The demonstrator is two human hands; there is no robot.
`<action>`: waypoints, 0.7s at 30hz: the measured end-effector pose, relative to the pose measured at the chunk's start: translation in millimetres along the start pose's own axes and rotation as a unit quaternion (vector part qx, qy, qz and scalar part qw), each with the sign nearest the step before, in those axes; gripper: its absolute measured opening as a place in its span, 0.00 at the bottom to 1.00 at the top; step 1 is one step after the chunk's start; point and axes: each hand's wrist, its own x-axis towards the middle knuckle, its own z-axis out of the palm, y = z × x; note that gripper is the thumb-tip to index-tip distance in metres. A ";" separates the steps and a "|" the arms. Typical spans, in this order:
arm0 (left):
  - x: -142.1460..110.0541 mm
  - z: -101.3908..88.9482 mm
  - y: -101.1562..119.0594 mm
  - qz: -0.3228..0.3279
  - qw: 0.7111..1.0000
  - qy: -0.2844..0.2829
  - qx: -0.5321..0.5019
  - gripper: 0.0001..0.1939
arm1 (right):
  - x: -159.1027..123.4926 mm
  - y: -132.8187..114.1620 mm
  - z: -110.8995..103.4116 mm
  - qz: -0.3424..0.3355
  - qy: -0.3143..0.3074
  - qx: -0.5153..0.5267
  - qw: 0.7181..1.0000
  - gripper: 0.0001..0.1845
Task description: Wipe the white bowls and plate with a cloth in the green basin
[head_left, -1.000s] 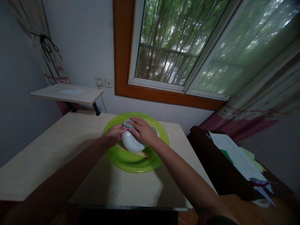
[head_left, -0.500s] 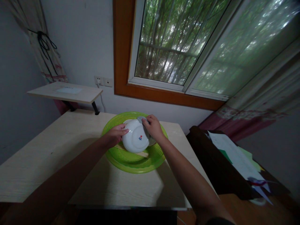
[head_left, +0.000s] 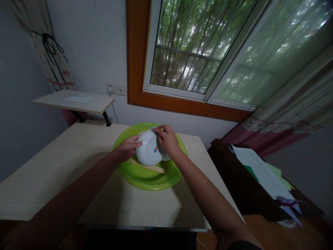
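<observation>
My left hand (head_left: 129, 147) grips a white bowl (head_left: 148, 151) by its left side, thumb on the outer wall. The bowl is tilted with its underside towards me, and a small red and blue mark shows on it. At the bowl's upper right edge, my right hand (head_left: 168, 139) is closed on a grey cloth or pad, now mostly hidden by the fingers. Both hands are over a green plastic basin (head_left: 151, 185). Pale chopsticks (head_left: 153, 168) lie in the basin below the bowl. Behind the bowl, another whitish dish (head_left: 166, 157) shows in part.
The basin stands on a light wooden table (head_left: 99, 205). A small raised shelf (head_left: 75, 100) with a paper on it is at the back left. Beyond the table's right edge is a dark brown piece of furniture (head_left: 234, 177) with papers (head_left: 262, 172) on top.
My right hand has shifted slightly up and left along the bowl's edge, and less of the grey cloth shows. The bowl has tilted and risen a little, baring more of the chopsticks.
</observation>
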 end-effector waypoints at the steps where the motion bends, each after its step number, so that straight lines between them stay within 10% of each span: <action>1: -0.2 1.0 1.0 -0.002 1.000 0.008 0.002 0.24 | -1.2 7.8 1.0 0.025 0.008 0.004 1.000 0.20; 5: -1.5 6.2 4.2 -0.009 1.000 0.024 0.005 0.24 | -4.9 24.0 2.1 0.064 0.010 0.032 0.997 0.21; 21: -2.2 7.0 -1.3 0.014 1.000 -0.014 -0.010 0.23 | 3.6 -28.1 -5.8 -0.163 -0.085 0.071 0.980 0.24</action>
